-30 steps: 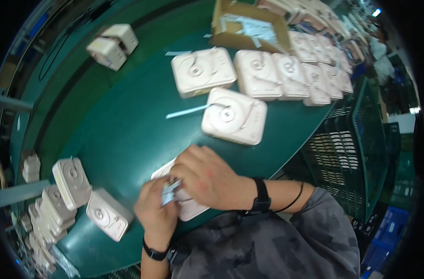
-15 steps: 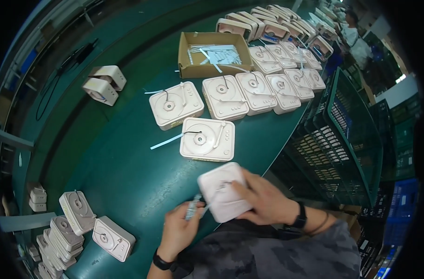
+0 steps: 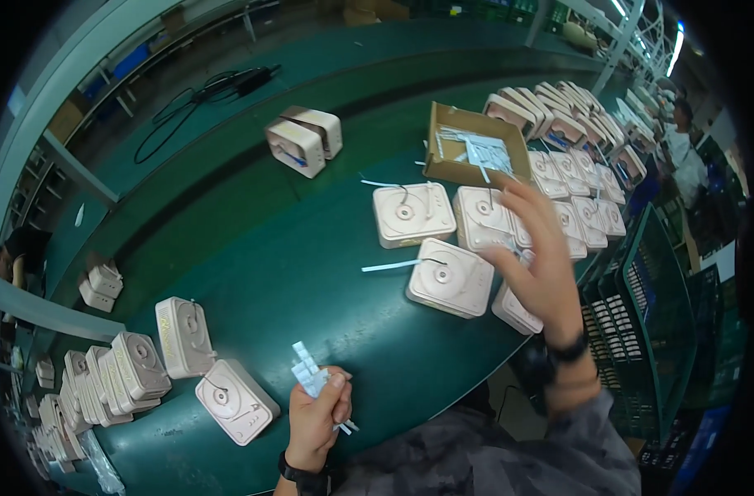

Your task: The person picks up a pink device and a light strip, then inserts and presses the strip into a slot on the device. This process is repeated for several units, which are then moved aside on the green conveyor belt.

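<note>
My left hand [image 3: 315,417] is closed around a small bundle of light blue strips [image 3: 307,368] near the front edge of the table. My right hand [image 3: 538,260] is raised above the rows of pale pink, record-player-shaped cases, its fingers apart and nothing held. Partly covered by that hand and wrist, one pale case [image 3: 516,311] lies near the table edge. Just left of it, another case [image 3: 450,279] has a blue strip [image 3: 391,266] and a short black wire on its top. A similar case [image 3: 413,213] with a strip lies behind.
An open cardboard box [image 3: 440,153] of blue strips stands at the back. More cases [image 3: 116,372] lean in a row at the left, with one lying flat [image 3: 236,401] nearer me. Two upright housings [image 3: 304,140] stand farther back. Green crates [image 3: 641,322] rise beyond the right edge.
My right hand has let go of the pale case, which now lies near the table edge, and has moved up and away. My left hand still grips the strips. The view has swung leftward.
</note>
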`<state>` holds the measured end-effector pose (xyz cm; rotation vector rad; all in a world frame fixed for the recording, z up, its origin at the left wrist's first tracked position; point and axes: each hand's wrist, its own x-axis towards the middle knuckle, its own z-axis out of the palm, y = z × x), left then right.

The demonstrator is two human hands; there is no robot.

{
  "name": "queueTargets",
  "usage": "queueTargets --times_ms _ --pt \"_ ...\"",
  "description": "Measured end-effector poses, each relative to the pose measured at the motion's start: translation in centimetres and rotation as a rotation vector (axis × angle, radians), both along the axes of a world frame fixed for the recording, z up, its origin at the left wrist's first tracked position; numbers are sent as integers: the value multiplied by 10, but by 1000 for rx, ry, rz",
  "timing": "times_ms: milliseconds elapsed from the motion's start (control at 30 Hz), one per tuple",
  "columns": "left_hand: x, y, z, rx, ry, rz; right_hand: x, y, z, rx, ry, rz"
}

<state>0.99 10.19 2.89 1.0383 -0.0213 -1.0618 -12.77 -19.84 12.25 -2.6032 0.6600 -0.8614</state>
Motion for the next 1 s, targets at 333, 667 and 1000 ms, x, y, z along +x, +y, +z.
queueTargets --times_ms 333,667,1000 --pt "13 41 -23 240 -260 395 307 -96 -70 -2 353 14" --pt "61 86 -20 398 -558 850 303 -102 -80 5 314 49" --pt "130 81 5 1082 -1463 649 167 75 -50 76 49 321"
